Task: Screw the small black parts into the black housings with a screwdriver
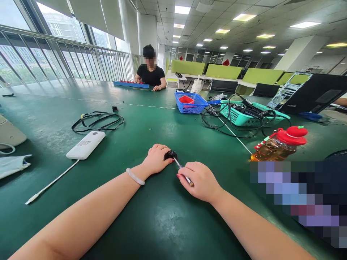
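Note:
On the green table (pixel 151 224), near the middle, lies a small black part (pixel 170 155). My left hand (pixel 156 159) has its fingers wrapped round it and holds it against the table; a bracelet sits on that wrist. My right hand (pixel 199 180) is closed on a slim tool with a metal shaft (pixel 177 162), like a screwdriver. The tool's tip touches or nearly touches the top of the black part. Its handle end sticks out below my right fingers.
A white power bank (pixel 86 145) with a cable and a black cable loop (pixel 97 121) lie left. Right are a bottle (pixel 279 144), a blue basket (pixel 191 103) and a green basket (pixel 244 117) of cables. A person (pixel 150 74) sits across by a blue tray (pixel 131 85).

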`<state>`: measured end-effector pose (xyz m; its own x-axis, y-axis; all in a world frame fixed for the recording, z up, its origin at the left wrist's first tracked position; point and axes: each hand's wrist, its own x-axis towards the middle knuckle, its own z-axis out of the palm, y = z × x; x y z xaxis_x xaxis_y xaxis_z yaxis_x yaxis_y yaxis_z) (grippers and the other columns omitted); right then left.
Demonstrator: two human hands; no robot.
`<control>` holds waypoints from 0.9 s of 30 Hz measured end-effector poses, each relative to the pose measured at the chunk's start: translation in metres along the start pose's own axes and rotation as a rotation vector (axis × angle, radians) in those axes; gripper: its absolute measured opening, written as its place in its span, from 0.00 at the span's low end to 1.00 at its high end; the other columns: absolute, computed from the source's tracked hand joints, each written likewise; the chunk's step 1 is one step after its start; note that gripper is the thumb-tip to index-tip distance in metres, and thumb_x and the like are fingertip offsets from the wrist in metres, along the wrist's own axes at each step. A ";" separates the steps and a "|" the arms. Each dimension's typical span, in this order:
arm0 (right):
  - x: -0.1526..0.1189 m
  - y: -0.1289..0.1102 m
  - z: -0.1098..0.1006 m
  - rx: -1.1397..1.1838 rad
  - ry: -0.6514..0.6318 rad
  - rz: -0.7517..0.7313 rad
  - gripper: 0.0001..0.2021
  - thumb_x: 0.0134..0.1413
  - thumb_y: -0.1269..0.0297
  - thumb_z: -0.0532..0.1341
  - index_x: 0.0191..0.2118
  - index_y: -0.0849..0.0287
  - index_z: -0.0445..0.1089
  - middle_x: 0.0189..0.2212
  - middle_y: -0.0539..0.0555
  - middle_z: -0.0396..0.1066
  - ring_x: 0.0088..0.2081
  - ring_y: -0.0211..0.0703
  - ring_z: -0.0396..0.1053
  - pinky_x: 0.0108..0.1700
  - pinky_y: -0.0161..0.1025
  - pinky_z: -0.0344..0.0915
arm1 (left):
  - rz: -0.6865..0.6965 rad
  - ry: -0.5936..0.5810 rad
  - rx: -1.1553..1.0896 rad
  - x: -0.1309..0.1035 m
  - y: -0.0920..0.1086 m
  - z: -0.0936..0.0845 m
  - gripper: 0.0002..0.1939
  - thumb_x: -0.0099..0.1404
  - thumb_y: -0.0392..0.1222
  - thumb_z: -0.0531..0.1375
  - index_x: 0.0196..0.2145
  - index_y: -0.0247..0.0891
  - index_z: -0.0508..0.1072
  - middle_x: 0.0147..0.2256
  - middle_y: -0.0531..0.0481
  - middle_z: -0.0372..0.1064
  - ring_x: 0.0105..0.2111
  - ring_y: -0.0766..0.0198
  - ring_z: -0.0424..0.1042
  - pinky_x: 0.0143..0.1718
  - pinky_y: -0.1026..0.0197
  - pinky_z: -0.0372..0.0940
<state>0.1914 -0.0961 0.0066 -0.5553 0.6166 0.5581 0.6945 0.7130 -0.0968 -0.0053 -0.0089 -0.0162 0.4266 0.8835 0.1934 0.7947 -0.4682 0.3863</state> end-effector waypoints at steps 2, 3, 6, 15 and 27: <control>0.000 0.000 0.000 0.005 -0.006 0.006 0.13 0.63 0.67 0.54 0.28 0.59 0.70 0.22 0.50 0.64 0.25 0.37 0.57 0.31 0.37 0.52 | 0.001 0.000 0.000 0.000 0.000 0.000 0.19 0.63 0.51 0.60 0.50 0.44 0.73 0.55 0.47 0.69 0.58 0.49 0.60 0.60 0.43 0.57; 0.000 0.000 0.000 0.009 -0.005 0.008 0.13 0.63 0.67 0.54 0.28 0.59 0.70 0.22 0.50 0.64 0.25 0.37 0.57 0.31 0.37 0.52 | 0.003 0.001 -0.001 0.000 0.000 0.000 0.18 0.63 0.51 0.60 0.49 0.44 0.73 0.55 0.47 0.69 0.58 0.49 0.60 0.60 0.44 0.57; 0.001 0.000 0.000 0.011 0.007 0.011 0.13 0.63 0.67 0.54 0.28 0.59 0.71 0.22 0.50 0.65 0.25 0.37 0.58 0.31 0.37 0.52 | 0.006 0.009 -0.004 -0.001 0.000 0.000 0.18 0.63 0.51 0.61 0.49 0.44 0.73 0.54 0.47 0.69 0.58 0.49 0.60 0.60 0.44 0.57; 0.000 0.003 -0.002 0.061 -0.005 0.068 0.12 0.62 0.66 0.54 0.29 0.58 0.71 0.22 0.50 0.65 0.25 0.37 0.59 0.31 0.35 0.54 | 0.021 0.006 0.004 0.001 -0.002 0.001 0.18 0.63 0.51 0.60 0.49 0.44 0.73 0.54 0.47 0.70 0.58 0.49 0.60 0.60 0.44 0.57; 0.000 0.007 -0.002 0.171 -0.018 0.152 0.11 0.62 0.64 0.55 0.30 0.57 0.72 0.24 0.50 0.67 0.25 0.36 0.62 0.30 0.35 0.57 | 0.033 0.007 0.014 0.002 -0.001 0.001 0.18 0.63 0.51 0.60 0.49 0.43 0.73 0.54 0.46 0.70 0.58 0.49 0.61 0.60 0.44 0.57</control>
<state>0.1970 -0.0912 0.0076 -0.4598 0.7259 0.5115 0.6837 0.6570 -0.3178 -0.0052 -0.0068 -0.0172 0.4499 0.8675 0.2120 0.7863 -0.4974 0.3667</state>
